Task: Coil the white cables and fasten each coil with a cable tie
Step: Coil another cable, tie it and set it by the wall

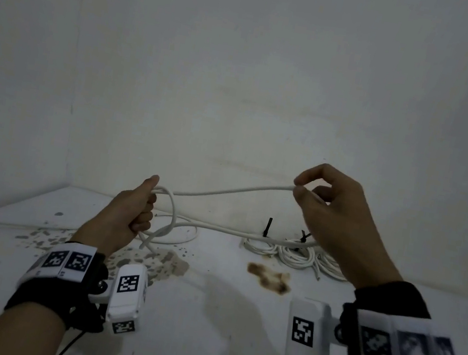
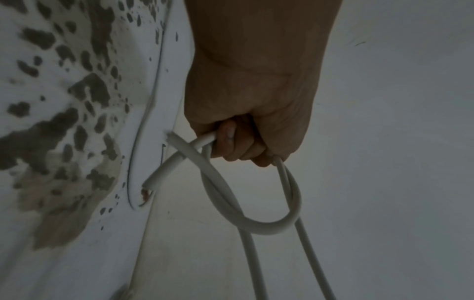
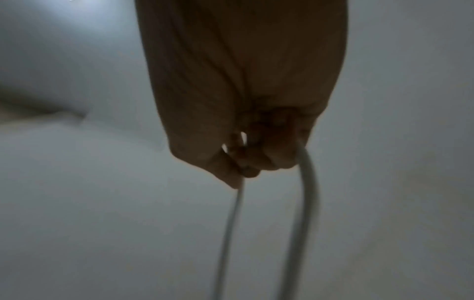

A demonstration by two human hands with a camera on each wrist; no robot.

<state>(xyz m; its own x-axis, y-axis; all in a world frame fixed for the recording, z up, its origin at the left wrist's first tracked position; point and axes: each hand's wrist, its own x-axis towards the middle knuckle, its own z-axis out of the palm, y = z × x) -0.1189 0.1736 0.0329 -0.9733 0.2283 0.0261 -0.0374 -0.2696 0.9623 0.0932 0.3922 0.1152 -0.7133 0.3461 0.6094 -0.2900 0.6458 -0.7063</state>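
A white wall (image 1: pixel 244 70) closes the scene behind and to the left, meeting a stained white table (image 1: pixel 216 329) whose back edge runs along it — so there is no room to swing anything rearward, while the near part of the surface lies open in front of the person.

Against the wall at right sit the finished coils (image 1: pixel 297 254), white loops bunched together with black cable ties (image 1: pixel 267 227) standing up from them. They lie just under and behind the right hand (image 1: pixel 339 223), well apart from the left.

The cable in work (image 1: pixel 233 191) is strung in the air between the hands, its long axis running left to right and rising toward the right. From the right hand a second run drops back down and leftward, low over the table in front of the coils.

The left hand (image 1: pixel 130 212) is a closed fist round a first small loop (image 2: pixel 259 207); the wrist view shows the loop hanging below the knuckles with the cut end (image 2: pixel 153 180) poking out beside it, frayed at the tip. The right hand is raised higher and farther out, thumb and forefinger pinching the cable, the other fingers curled loosely about it.

To my eye the next turn depends on this: the slack lies to the right of the fist, so the right hand must carry its pinch leftward and down to the fist — the open path is above the table, clear of the coils.
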